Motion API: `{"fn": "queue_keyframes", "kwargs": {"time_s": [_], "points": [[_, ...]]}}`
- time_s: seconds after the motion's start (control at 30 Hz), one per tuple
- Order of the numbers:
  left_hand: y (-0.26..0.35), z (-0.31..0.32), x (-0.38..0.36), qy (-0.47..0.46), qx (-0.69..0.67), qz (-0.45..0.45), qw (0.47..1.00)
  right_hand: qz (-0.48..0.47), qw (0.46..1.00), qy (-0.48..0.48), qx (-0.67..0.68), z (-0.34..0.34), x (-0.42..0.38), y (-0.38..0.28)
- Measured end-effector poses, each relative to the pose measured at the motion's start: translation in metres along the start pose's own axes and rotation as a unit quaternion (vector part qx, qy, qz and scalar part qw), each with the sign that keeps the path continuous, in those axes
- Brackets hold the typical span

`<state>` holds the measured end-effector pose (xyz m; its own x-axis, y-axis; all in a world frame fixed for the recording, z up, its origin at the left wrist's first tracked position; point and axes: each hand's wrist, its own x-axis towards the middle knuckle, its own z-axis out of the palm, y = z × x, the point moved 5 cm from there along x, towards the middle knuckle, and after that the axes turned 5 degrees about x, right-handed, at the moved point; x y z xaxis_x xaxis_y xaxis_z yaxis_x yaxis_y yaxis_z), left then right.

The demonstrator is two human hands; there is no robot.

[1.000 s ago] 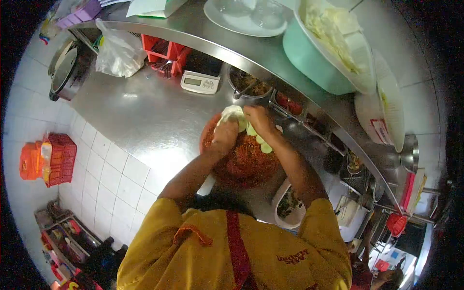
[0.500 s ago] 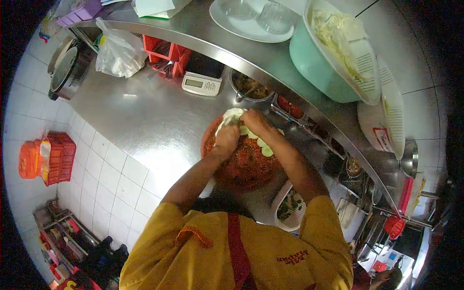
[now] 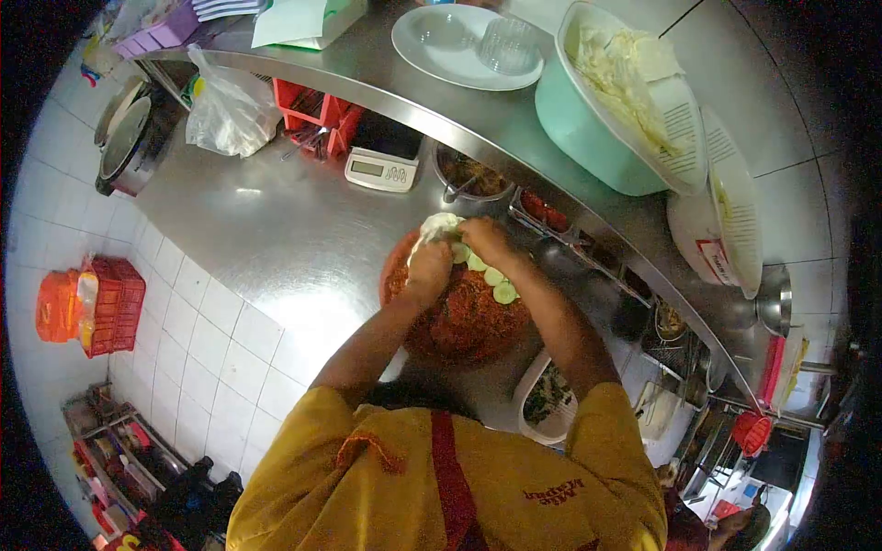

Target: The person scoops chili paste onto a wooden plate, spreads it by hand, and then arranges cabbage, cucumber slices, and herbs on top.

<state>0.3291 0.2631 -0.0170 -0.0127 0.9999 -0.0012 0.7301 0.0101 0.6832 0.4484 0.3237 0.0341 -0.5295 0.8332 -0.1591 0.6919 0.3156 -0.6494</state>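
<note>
A round reddish-orange platter of food (image 3: pixel 469 321) lies on the steel counter in front of me. Pale green round slices (image 3: pixel 494 275) run along its upper right edge, and a whitish leafy or cloth-like piece (image 3: pixel 439 226) sits at its upper left edge. My left hand (image 3: pixel 430 264) is closed over that side of the platter, against the whitish piece; what its fingers hold is hidden. My right hand (image 3: pixel 482 237) is beside it with fingers pressed together near the whitish piece and the slices, and what is between them is too small to name.
Behind the platter are a kitchen scale (image 3: pixel 381 172), a metal pot of dark food (image 3: pixel 471 174) and a red sauce container (image 3: pixel 544 210). A steel shelf (image 3: pixel 367 87) holds a green basin (image 3: pixel 597 138). A white tub of greens (image 3: pixel 548 404) sits at the right. Part of another person (image 3: pixel 726 528) shows lower right.
The view has shifted slightly. More of the pale green slices at the platter's right edge show. My hands stay close together at the upper edge with little movement.
</note>
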Motion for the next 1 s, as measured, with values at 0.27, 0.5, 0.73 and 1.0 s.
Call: {"fn": "queue_keyframes", "kwargs": {"time_s": [0.27,0.5,0.73,1.0], "points": [[0.003,-0.006,-0.004,-0.047,0.073,-0.002,0.996,0.023,0.990,0.006,-0.138,-0.008,-0.003,-0.026],[0.010,-0.010,-0.006,-0.084,0.116,0.021,0.989,-0.050,0.981,0.108,-0.156,-0.020,0.007,-0.042],[0.013,-0.014,-0.007,-0.053,0.133,0.032,0.989,0.015,0.977,-0.052,-0.208,-0.023,0.013,-0.079],[0.017,-0.021,-0.009,-0.071,0.134,0.044,0.987,-0.130,0.945,-0.042,-0.296,0.005,0.020,-0.038]]}}
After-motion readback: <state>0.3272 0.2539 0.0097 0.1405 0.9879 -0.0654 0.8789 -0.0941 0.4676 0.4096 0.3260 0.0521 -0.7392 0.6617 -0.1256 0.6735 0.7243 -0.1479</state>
